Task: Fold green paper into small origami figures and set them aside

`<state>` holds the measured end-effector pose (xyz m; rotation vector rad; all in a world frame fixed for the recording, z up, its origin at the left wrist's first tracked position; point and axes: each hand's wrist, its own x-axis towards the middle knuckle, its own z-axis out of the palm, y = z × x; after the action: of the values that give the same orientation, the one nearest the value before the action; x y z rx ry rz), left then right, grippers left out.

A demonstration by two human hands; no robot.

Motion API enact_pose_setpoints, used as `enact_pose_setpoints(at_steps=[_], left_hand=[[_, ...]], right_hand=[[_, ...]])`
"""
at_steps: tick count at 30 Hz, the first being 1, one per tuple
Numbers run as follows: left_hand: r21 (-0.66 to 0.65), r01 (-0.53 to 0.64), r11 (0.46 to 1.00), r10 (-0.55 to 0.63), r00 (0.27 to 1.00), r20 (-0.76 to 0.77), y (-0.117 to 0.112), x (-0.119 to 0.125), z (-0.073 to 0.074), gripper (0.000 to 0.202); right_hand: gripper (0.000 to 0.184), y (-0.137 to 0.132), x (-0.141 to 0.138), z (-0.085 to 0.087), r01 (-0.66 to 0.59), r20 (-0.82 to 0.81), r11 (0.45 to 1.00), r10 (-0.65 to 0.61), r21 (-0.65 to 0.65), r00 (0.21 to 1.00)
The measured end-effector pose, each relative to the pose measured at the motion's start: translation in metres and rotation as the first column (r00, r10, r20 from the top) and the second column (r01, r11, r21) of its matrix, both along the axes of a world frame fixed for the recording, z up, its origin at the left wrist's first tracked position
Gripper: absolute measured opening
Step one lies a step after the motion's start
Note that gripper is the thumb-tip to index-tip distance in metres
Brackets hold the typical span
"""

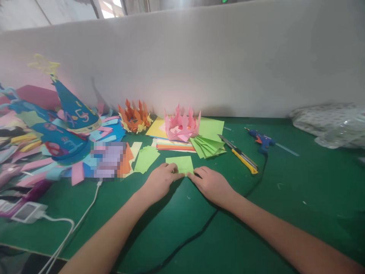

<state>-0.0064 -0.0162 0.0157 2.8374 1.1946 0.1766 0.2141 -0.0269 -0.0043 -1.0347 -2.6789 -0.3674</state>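
A small light green paper square point(180, 164) lies flat on the green table mat point(299, 190). My left hand point(159, 180) presses its near left edge with the fingers curled together. My right hand point(212, 184) pinches the near right edge of the same sheet. Both forearms reach in from the bottom of the view.
Behind the sheet stand a pink paper crown point(182, 125), an orange paper crown point(135, 118) and stacks of green paper point(208, 146). A yellow utility knife point(242, 156) and a blue glue gun point(262, 140) lie to the right. Blue paper cones point(72, 110) and scraps crowd the left; white cables run near the front left.
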Motion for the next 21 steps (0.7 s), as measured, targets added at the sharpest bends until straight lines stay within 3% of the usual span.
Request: enact_pose_setpoints(at_steps=[5, 12, 21], left_hand=[[-0.111, 0.039, 0.993, -0.031, 0.997, 0.069, -0.002, -0.007, 0.007, 0.061], [-0.199, -0.076, 0.977, 0.092, 0.993, 0.076, -0.005, -0.012, 0.021, 0.054], [-0.240, -0.197, 0.951, 0.202, 0.979, -0.005, -0.003, -0.021, 0.026, 0.054]], right_hand=[[0.024, -0.001, -0.002, 0.005, 0.005, 0.024, 0.999, -0.005, -0.032, 1.000], [0.029, -0.002, -0.006, 0.017, -0.002, 0.061, 0.978, 0.015, -0.207, 0.998], [0.034, -0.002, -0.005, 0.011, 0.012, 0.091, 0.973, 0.009, -0.232, 0.996]])
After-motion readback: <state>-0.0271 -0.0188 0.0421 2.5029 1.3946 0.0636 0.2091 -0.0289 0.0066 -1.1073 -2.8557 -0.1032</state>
